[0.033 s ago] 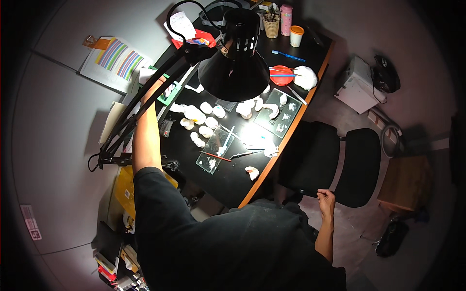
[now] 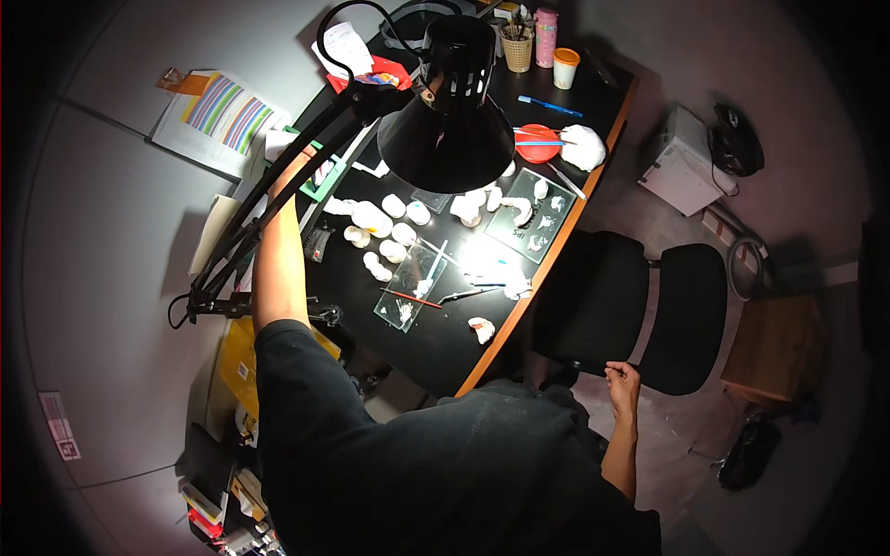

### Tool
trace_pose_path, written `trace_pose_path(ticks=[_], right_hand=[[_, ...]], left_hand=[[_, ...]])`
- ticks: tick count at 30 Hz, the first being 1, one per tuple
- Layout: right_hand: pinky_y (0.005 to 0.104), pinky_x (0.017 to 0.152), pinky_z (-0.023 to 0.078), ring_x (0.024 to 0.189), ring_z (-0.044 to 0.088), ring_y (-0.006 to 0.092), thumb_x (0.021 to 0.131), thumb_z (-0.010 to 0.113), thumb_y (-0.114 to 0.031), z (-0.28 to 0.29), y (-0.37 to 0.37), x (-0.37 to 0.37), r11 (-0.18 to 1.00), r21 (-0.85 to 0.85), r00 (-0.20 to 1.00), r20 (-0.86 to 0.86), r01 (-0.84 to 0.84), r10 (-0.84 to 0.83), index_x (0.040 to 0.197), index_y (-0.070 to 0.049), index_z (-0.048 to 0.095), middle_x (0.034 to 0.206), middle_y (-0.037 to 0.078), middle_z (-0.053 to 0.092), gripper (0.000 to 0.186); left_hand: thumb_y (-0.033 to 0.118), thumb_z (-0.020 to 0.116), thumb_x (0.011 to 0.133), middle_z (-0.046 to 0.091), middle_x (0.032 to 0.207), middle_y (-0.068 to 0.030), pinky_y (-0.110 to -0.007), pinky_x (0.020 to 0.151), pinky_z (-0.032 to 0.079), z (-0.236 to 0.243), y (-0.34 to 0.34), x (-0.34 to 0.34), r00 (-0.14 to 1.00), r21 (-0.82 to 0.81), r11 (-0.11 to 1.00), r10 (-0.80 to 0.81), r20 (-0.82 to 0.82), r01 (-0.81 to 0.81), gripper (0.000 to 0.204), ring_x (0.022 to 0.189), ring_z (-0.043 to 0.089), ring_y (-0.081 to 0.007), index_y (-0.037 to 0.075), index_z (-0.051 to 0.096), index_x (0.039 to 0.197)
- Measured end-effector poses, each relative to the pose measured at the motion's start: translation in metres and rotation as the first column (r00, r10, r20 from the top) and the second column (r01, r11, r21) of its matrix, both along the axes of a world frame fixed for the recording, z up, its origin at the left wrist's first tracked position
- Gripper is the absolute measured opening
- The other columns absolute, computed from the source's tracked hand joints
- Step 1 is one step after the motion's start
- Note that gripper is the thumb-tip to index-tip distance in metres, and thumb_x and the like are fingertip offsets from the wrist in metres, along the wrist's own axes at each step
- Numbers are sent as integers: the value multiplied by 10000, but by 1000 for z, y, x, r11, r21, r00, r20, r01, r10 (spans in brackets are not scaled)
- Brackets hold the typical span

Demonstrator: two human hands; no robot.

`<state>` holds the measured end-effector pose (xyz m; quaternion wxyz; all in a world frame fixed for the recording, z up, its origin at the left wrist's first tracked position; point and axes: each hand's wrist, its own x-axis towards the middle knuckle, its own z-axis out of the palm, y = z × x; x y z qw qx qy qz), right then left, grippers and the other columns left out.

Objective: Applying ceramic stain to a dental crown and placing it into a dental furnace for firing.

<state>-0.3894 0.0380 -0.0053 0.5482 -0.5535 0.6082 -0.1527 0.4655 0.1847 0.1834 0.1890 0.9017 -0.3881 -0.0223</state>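
My left arm stretches forward along the table's left side. At its end, my left hand is at the green tray; the lamp arm partly covers it and its fingers do not show clearly. Beside the office chair hangs my right hand, fingers curled closed, with nothing visible in it. Several white plaster-like pieces lie clustered under the lamp. Two glass plates are near them: one bears a red-handled tool, the other white pieces and smears. A white and pinkish piece lies near the table's edge.
A black desk lamp looms over the black table, its arm clamped at left. Further back are a red bowl, a white lump, a lidded cup and a pink bottle. A black chair stands at right.
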Motion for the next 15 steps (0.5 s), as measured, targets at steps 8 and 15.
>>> trace_pose_path(ticks=[8, 15], right_hand=[[215, 611, 449, 692, 572, 59, 931, 664, -1, -7, 11, 6, 999, 22, 998, -45, 47, -46, 1045, -6, 746, 821, -3, 661, 140], [216, 615, 449, 698, 568, 58, 933, 667, -7, 2, 10, 16, 1000, -20, 1000, 22, -8, 8, 1040, -6, 745, 802, -9, 647, 133]], left_hand=[[-5, 779, 781, 752, 748, -99, -346, 664, 580, -10, 5, 0, 990, -63, 993, -90, 109, 97, 87, 716, 749, -218, 46, 733, 834], [-6, 751, 793, 765, 826, -145, -391, 710, 582, 8, 1, -17, 964, -57, 983, -159, 213, 174, 164, 786, 758, -302, 42, 772, 949]])
